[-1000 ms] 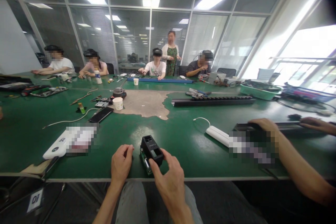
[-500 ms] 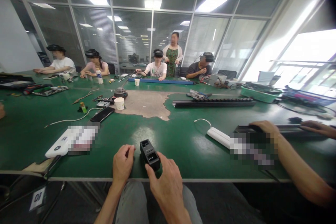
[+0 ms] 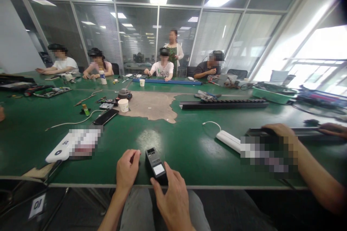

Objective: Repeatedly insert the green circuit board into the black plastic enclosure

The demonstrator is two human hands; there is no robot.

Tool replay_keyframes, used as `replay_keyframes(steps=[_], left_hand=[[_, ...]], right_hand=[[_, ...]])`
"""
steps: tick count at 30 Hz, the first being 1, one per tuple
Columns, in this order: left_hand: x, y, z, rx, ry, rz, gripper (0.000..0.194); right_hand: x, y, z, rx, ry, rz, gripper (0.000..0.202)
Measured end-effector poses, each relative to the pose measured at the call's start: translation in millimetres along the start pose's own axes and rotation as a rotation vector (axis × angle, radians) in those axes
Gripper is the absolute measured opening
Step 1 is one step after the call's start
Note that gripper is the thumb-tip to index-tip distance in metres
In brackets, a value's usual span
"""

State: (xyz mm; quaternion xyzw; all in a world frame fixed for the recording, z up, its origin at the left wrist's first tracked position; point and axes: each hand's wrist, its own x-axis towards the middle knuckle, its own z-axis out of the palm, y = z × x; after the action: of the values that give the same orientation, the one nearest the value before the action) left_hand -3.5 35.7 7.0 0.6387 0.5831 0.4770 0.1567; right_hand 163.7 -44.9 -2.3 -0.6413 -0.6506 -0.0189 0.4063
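A small black rectangular device (image 3: 154, 159) stands on the green table in front of me. Its upper face has a recess at the far end and a bright white window at the near end. My right hand (image 3: 174, 191) grips the near end, thumb on the left side and fingers on the right. To the left of the device, my left hand (image 3: 128, 168) rests near the table edge with curled fingers, apart from it, and nothing shows in them.
A white power bank (image 3: 61, 148) lies at left beside a phone (image 3: 106, 116) and a paper cup (image 3: 123, 105). At right are a white strip-shaped device (image 3: 229, 141), a black rail (image 3: 222, 104) and a neighbour's hand (image 3: 282, 133). Several people sit across the green table (image 3: 189, 166).
The device's near window has turned from dark to bright white. My right hand and the device have shifted slightly toward me. The standing person across the table has moved left.
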Motion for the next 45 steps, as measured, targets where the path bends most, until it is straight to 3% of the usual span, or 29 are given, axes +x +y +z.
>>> replay_keyframes(steps=[10, 17, 21, 28, 38, 45], left_hand=[[0, 0, -1.0, -0.007, -0.013, -0.022, 0.034], [1, 0, -0.4, -0.01, -0.016, -0.028, 0.035], [0, 1, -0.3, 0.017, -0.002, -0.018, 0.034], [-1, 3, -0.4, 0.017, -0.018, -0.026, 0.034], [0, 5, 1.0, 0.018, -0.022, -0.038, 0.032], [0, 5, 1.3, 0.019, -0.023, -0.029, 0.032]], right_hand=[[13, -14, 8, 0.036, -0.011, 0.05, 0.049], [37, -23, -18, 0.148, 0.05, 0.068, 0.047], [45, -4, -28, 0.143, 0.087, 0.117, 0.048], [33, 37, -22, 0.004, 0.047, 0.199, 0.047], [24, 53, -13, -0.057, 0.057, 0.101, 0.046], [18, 60, -10, -0.069, 0.078, 0.081, 0.075]])
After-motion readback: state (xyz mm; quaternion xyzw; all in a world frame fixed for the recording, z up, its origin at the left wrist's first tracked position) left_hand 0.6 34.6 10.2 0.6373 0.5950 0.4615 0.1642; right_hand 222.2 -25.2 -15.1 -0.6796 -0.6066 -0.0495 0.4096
